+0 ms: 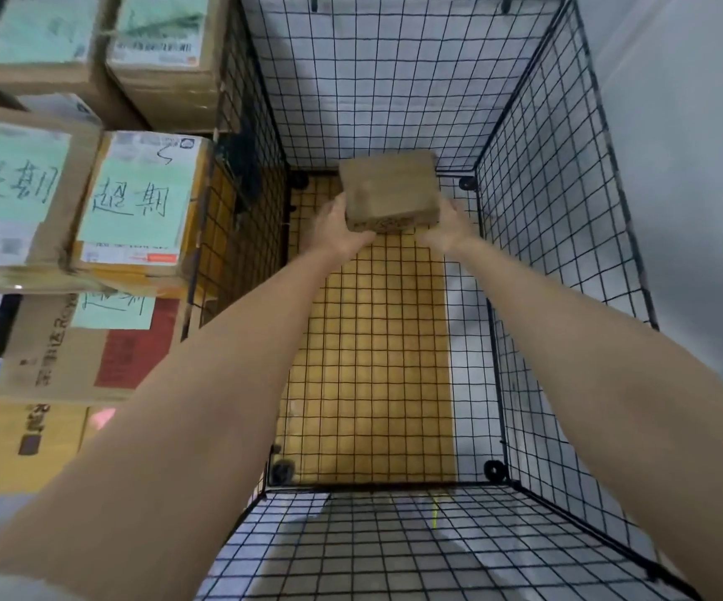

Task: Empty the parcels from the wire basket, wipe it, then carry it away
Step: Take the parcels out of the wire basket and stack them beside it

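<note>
A deep black wire basket (pixel 563 219) fills the middle of the head view, seen from above. Inside it, near the far end of its floor, is one small brown cardboard parcel (pixel 390 190). Both my arms reach down into the basket. My left hand (pixel 338 229) grips the parcel's left side and my right hand (pixel 448 227) grips its right side. The basket's wire floor shows yellow-brown beneath, with no other parcel visible on it.
Stacked cardboard boxes (pixel 138 201) with pale green handwritten labels stand close against the basket's left side. A pale wall (pixel 689 145) runs along the right. Grey floor shows through the near wire wall.
</note>
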`<state>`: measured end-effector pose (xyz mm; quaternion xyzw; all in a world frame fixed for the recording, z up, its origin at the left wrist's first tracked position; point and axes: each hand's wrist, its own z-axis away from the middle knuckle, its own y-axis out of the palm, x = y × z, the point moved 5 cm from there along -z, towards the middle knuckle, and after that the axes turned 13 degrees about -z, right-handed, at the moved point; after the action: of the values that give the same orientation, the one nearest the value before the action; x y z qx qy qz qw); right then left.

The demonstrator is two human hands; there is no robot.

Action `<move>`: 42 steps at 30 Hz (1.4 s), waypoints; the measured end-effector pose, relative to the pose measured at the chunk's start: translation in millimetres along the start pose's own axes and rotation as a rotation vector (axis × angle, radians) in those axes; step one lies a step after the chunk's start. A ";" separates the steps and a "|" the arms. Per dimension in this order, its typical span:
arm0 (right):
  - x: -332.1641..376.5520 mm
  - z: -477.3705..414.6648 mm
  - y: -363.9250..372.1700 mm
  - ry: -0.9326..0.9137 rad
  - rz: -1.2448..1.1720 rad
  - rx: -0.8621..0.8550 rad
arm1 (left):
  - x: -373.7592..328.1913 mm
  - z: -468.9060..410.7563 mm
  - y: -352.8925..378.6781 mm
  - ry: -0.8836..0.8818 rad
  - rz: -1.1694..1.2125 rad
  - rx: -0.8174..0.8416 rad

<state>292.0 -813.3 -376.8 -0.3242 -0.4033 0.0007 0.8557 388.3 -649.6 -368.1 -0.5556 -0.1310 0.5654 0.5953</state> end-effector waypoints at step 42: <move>42.3 63.4 -41.9 -0.231 -0.307 -0.135 | -32.9 67.7 -77.3 0.048 0.405 -0.260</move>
<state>265.9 -800.2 -294.9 -0.3134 -0.5426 -0.1199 0.7701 365.3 -622.0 -266.3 -0.6557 -0.0746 0.6383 0.3963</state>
